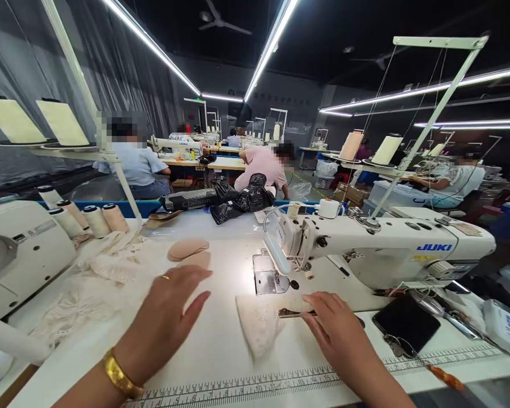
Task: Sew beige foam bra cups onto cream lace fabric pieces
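Observation:
My left hand hovers over the white table with thumb and fingers apart, holding nothing. Its fingertips are close to several beige oval pads. At the right, my right hand is low over the table, thumb and forefinger spread around a slim dark metal tool; part of the tool is hidden beneath the hand. Touching the tool's left end is a cream lace cup-shaped piece, which lies in front of the needle plate of the sewing machine.
Cream lace fabric is heaped at the left beside thread cones. Black plastic bags lie at the back. A black phone sits at the right. A printed ruler runs along the front edge. Other people work beyond.

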`<state>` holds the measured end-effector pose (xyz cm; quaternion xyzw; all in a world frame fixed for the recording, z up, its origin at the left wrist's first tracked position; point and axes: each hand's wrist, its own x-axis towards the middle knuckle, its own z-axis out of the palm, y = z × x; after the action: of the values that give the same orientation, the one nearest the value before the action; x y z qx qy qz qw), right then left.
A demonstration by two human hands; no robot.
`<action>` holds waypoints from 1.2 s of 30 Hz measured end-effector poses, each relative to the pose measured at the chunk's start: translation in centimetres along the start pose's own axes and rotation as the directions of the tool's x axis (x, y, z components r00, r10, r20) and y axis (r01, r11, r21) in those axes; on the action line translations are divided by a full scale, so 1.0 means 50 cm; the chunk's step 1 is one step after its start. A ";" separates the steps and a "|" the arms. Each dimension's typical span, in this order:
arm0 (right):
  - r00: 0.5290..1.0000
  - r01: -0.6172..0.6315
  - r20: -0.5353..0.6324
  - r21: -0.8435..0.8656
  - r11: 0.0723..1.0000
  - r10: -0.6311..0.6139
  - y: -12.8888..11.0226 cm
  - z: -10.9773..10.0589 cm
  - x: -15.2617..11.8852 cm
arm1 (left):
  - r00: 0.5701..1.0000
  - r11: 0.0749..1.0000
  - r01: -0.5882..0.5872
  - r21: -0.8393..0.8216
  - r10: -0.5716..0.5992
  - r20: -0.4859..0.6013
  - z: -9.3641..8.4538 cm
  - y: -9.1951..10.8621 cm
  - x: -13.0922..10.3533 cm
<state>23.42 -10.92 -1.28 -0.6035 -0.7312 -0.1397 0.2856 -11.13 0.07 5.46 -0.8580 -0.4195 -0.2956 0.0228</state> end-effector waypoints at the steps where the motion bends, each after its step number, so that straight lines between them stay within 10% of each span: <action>1: 0.999 -0.016 0.049 0.105 0.994 0.011 -0.023 0.010 0.010 | 0.996 0.990 -0.037 -0.140 0.047 0.071 0.016 0.024 -0.005; 5: 0.986 -0.072 0.168 0.367 0.927 0.010 -0.119 0.028 0.059 | 0.944 0.886 -0.054 -0.460 0.196 0.266 0.086 0.089 -0.007; 10: 0.991 -0.025 0.113 0.656 0.754 -0.066 -0.141 -0.025 0.073 | 0.828 0.827 0.084 -0.556 0.253 0.500 0.113 0.076 0.023; 15: 0.937 -0.287 0.331 0.533 0.796 0.117 -0.120 -0.010 0.063 | 0.866 0.833 0.090 -0.546 0.205 0.457 0.126 0.079 0.034; 19: 0.941 -0.232 0.333 0.528 0.817 0.053 -0.136 0.025 0.074 | 0.860 0.806 0.132 -0.577 0.196 0.470 0.126 0.091 0.035; 24: 0.988 -0.093 0.156 0.674 0.733 -0.017 -0.138 -0.034 0.080 | 0.794 0.738 0.344 -0.580 0.101 0.600 0.099 0.084 0.041; 29: 0.929 -0.337 0.353 0.682 0.649 0.112 -0.100 -0.076 0.052 | 0.827 0.537 0.449 -0.715 0.054 0.560 0.078 0.071 0.045; 33: 0.821 -0.467 0.568 0.611 0.639 0.058 -0.097 -0.074 0.041 | 0.871 0.466 0.390 -0.794 0.093 0.483 0.069 0.085 0.040; 36: 0.878 -0.387 0.479 0.682 0.620 0.021 -0.122 -0.073 0.059 | 0.895 0.520 0.261 -0.813 0.185 0.405 0.057 0.113 0.034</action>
<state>18.16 -11.96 4.19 -0.5231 -0.6889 0.3498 0.3598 -4.78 -1.58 5.18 -0.7909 -0.2330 -0.2593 -0.5029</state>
